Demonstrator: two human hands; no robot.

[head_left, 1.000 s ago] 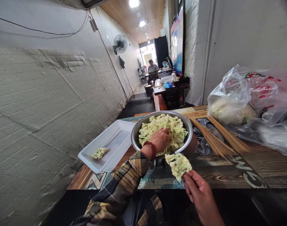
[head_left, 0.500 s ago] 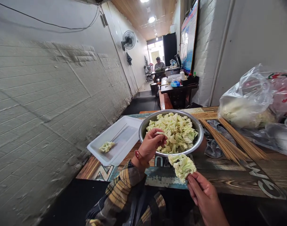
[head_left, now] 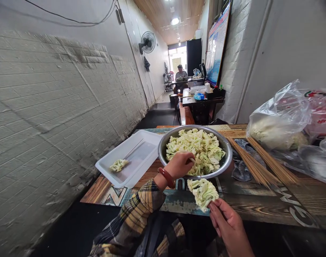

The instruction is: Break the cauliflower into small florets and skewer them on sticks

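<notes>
My right hand [head_left: 228, 223] pinches a clump of cauliflower florets [head_left: 202, 192] by its lower end, just in front of the bowl's near rim. Whether a skewer runs through the clump is hard to see. My left hand [head_left: 180, 165], with a red bangle on its wrist, reaches over the near side of the metal bowl [head_left: 228, 162]. Its fingers are closed on a small pale cauliflower piece [head_left: 192, 160], mostly hidden by the hand. Loose cut cauliflower [head_left: 196, 141] fills the bowl.
Left of the bowl, a white plastic tray [head_left: 141, 171] holds one skewer with cauliflower [head_left: 119, 165] on it. Bundles of bamboo skewers [head_left: 255, 164] lie on a dark cloth [head_left: 240, 171] at right, near plastic bags [head_left: 280, 117]. Another person [head_left: 181, 73] sits far back.
My left hand has moved right and turned palm-down over the bowl, so the pale piece is more hidden. The right hand with its florets has shifted slightly left in view.
</notes>
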